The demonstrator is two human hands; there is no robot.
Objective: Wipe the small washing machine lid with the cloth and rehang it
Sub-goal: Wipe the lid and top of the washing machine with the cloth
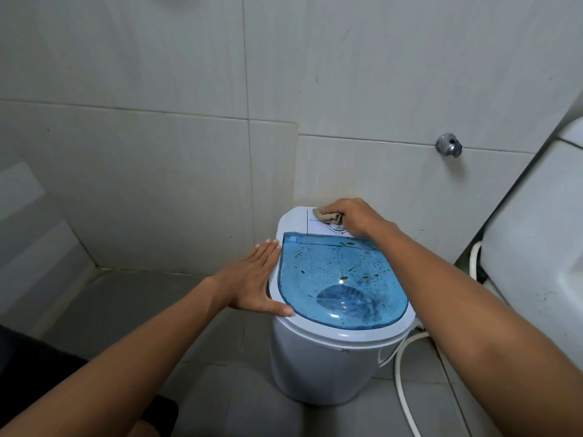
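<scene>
Cloth [326, 216] bunched under right hand [355, 216] grip, on the washer's rear panel [318, 227].

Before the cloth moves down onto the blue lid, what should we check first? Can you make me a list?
1. Cloth held in the right hand: ok, bunched under the fingers on the white control panel.
2. Left hand steadying the washing machine: ok, flat against its left rim.
3. Blue lid shut: ok, it lies flat.
4. Lid needs wiping: ok, dark specks and greenish bits show on it.
5. Dial safe from a bump: cannot tell, the right hand partly covers it.
6. Hose out of the way: ok, on the floor to the right.
</scene>
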